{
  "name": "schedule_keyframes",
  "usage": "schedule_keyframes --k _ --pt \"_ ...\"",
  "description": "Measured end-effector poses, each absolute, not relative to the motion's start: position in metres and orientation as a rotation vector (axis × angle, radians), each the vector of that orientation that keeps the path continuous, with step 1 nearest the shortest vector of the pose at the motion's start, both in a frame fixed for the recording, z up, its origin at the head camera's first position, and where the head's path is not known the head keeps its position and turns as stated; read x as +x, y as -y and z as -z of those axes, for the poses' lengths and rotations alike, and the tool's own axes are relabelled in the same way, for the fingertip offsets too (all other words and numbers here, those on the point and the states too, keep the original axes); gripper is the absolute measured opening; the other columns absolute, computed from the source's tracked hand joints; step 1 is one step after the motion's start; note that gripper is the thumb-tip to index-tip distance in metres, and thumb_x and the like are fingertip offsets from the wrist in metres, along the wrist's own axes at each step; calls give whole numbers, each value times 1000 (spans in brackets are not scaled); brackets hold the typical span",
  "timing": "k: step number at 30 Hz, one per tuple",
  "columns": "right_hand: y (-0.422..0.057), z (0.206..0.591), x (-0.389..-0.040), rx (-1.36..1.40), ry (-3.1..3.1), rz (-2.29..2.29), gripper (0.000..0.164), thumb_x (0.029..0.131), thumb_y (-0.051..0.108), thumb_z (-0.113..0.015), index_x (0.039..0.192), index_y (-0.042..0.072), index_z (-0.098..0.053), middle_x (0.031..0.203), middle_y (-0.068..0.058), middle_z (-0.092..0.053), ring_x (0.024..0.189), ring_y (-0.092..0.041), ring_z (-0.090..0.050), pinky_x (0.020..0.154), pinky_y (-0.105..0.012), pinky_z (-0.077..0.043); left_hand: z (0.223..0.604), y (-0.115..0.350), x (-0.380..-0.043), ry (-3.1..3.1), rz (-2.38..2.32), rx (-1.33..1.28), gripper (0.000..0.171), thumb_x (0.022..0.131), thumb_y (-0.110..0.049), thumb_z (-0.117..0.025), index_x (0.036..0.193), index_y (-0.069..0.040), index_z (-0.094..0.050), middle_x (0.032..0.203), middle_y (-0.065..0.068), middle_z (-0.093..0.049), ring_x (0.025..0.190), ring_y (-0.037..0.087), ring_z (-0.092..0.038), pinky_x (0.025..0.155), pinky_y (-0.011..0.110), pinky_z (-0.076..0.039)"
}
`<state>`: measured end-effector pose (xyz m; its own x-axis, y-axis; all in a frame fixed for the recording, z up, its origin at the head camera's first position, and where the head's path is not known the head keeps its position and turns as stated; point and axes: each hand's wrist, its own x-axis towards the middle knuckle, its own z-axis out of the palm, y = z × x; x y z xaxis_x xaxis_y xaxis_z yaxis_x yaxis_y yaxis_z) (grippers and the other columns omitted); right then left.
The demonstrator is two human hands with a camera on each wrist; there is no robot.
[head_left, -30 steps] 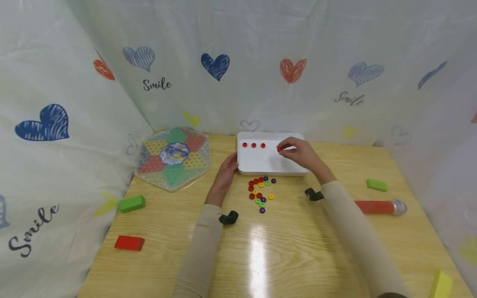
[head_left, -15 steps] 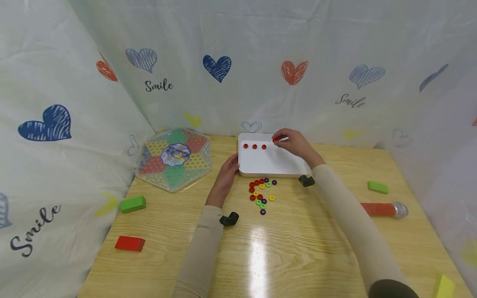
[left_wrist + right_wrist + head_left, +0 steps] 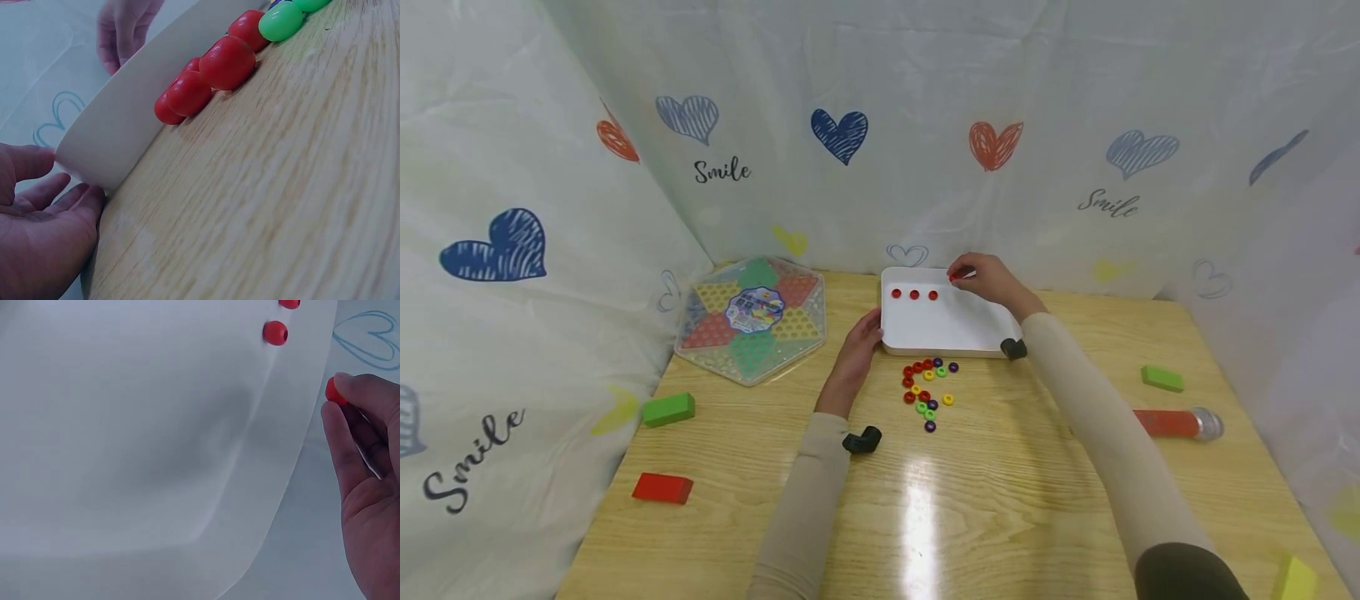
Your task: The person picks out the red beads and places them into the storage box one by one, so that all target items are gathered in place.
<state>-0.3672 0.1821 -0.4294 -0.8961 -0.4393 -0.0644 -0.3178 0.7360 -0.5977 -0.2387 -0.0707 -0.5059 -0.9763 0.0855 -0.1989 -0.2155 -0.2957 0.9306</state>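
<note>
Hands apart from each other, both at the white tray (image 3: 972,330) at the back of the surface (image 3: 1000,483). Right hand (image 3: 992,282) pinches a red bead (image 3: 335,392) between thumb and finger, at the tray's far rim. Can't tell whether that bead touches the rim. Left hand (image 3: 854,354) holds the tray at its left end, thumb at the rim, fingers lower on the outside (left wrist view shows it best).

In the tray: three red beads (image 3: 914,294) in a row, spaced apart, left half, toward the far side. The pinched bead is right of that row and slightly farther back.

Just in front of the tray's near wall, loose on the surface: a cluster of red ones (image 3: 917,367), yellow ones (image 3: 948,400), green ones (image 3: 930,415) and purple ones (image 3: 930,427). Many touch; one yellow and one purple lie off to the right. Reds mostly at the cluster's left.

Elsewhere: hexagonal board (image 3: 751,346) with a star pattern, left of the tray. Green block (image 3: 668,409) and red block (image 3: 662,488) along the left side, red one nearer the person. Right side: second green block (image 3: 1162,378), red cylinder (image 3: 1172,423) with a silver end, partly behind the right sleeve (image 3: 1097,433), and a yellow block (image 3: 1296,578) in the near corner.
</note>
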Motion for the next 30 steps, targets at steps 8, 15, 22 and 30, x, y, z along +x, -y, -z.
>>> schedule_keyframes --k 8,15,22,30 --pt "-180 435 -376 -595 -2711 765 26 89 5 -66 115 5 -65 112 -12 -61 106 -27 -56 97 -42 -49 506 71 -239 -1714 -2397 -161 48 102 -5 -41 149 -10 -35 153 8 -35 142 19 -31 117 36 -26" --pt "-179 444 -383 -627 -2702 712 18 89 4 -67 107 5 -67 106 -11 -64 102 -27 -58 96 -42 -49 509 70 -239 -1723 -2438 -106 49 101 -2 -40 149 -4 -33 154 14 -32 143 23 -28 118 39 -24" --pt "-178 452 -385 -638 -2665 625 16 89 4 -67 104 8 -68 106 -10 -65 102 -26 -57 96 -41 -49 507 69 -236 -1722 -2427 -131 48 100 -2 -40 148 -5 -34 153 12 -34 142 22 -30 117 39 -25" --pt "-171 451 -384 -617 -2663 620 20 88 3 -67 107 7 -68 107 -10 -65 103 -25 -58 96 -40 -49 505 70 -238 -1728 -2417 -145 48 101 -3 -40 148 -6 -34 154 11 -34 143 21 -29 117 37 -25"
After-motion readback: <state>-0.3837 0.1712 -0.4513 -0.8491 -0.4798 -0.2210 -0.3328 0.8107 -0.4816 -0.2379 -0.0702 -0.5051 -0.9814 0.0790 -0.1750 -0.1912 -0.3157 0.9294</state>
